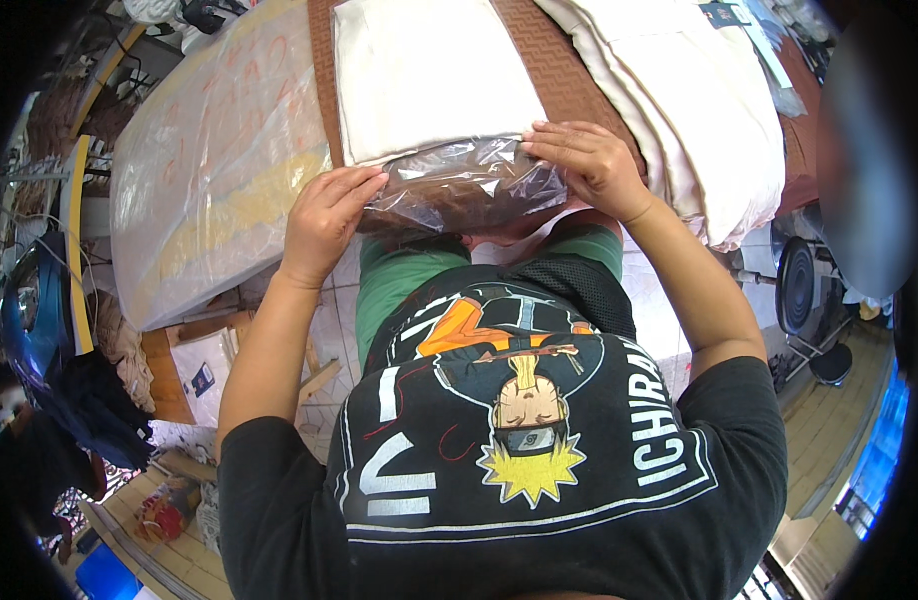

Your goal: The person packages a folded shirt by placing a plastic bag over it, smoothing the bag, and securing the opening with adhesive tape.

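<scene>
A folded cream cloth lies on a brown textured cover in front of me. From its near edge a clear plastic bag spreads toward my body, crinkled and shiny. My left hand pinches the bag's left side, near the cloth's corner. At the right side my right hand grips the bag close to the cloth's other near corner, its fingers bent over the plastic. I cannot tell how far the cloth sits inside the bag.
Right of the cover rises a stack of folded cream cloths. To the left lies a big flat pack in cloudy plastic with red marks. A round black object stands at the right, and dark cloth lies at the lower left.
</scene>
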Motion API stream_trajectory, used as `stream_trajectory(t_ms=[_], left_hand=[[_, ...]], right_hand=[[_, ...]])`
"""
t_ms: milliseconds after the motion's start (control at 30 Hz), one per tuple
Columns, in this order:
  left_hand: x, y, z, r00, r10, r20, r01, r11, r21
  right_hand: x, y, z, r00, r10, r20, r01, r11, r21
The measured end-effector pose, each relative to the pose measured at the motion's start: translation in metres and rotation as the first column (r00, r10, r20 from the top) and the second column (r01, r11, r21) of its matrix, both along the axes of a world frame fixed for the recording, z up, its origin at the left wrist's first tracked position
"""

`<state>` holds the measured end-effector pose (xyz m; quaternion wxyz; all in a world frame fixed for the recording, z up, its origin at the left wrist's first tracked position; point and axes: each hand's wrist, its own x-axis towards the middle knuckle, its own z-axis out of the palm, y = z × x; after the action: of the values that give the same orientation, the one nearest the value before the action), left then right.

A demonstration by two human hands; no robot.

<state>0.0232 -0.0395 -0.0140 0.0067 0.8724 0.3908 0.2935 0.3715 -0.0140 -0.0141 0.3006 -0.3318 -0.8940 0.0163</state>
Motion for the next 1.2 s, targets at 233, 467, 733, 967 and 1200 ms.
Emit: stream_trajectory(t_ms=[233,467,733,967,1200], left_hand=[[0.003,0.007,0.0,0.861,0.337,0.381,-0.115,0.859,-0.499],[0.0,0.032,-0.005,0.771,0.492,0.405,-0.081,0.706,-0.704],[0.0,0.03,-0.005,0.706,0.534,0.465,-0.075,0.709,-0.701],[-0.006,0.019,-0.011,0.676,0.497,0.544,-0.085,0.786,-0.613],[0.008,0.024,-0.004,0.688,0.517,0.509,-0.149,0.788,-0.598]], right_hand=[[-0.015,0.011,0.002,0.901,-0.357,-0.248,0.256,0.897,-0.361],[-0.029,0.022,-0.005,0.766,-0.569,-0.298,0.297,0.726,-0.62],[-0.033,0.024,0.003,0.728,-0.65,-0.219,0.328,0.61,-0.721],[-0.033,0.024,0.001,0.729,-0.641,-0.241,0.303,0.617,-0.727],[-0.035,0.021,0.008,0.735,-0.625,-0.263,0.296,0.645,-0.705]])
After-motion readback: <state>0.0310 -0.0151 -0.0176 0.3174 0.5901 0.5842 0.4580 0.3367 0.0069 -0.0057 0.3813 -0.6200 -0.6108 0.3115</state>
